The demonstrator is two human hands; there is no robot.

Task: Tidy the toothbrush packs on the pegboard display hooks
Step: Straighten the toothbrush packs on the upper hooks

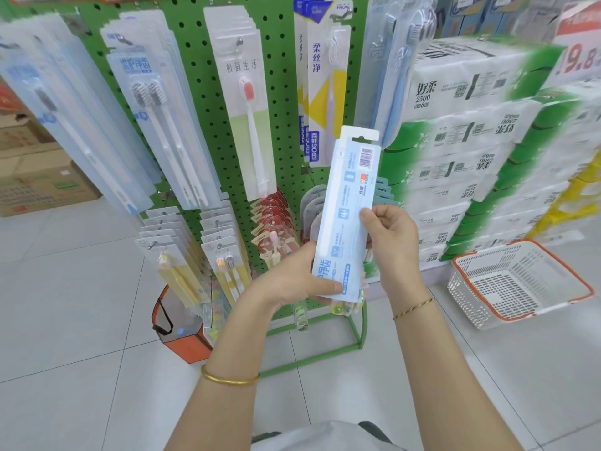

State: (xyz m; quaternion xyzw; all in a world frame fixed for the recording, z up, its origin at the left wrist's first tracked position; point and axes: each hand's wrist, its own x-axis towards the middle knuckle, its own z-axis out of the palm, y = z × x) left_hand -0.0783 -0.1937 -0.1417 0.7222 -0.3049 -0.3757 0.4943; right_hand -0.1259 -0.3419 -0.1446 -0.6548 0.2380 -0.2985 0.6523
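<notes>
Toothbrush pack (349, 203) stands hole-up, my left hand (292, 278) pinching its bottom and right hand (393, 245) gripping its side, ready, I think, for hanging on the pegboard (279, 92).

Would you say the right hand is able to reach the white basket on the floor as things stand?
Probably not straight away: the right hand is gripping the blue pack, which the left hand also holds. The path to the basket itself looks unobstructed, so letting go should free it.
</notes>
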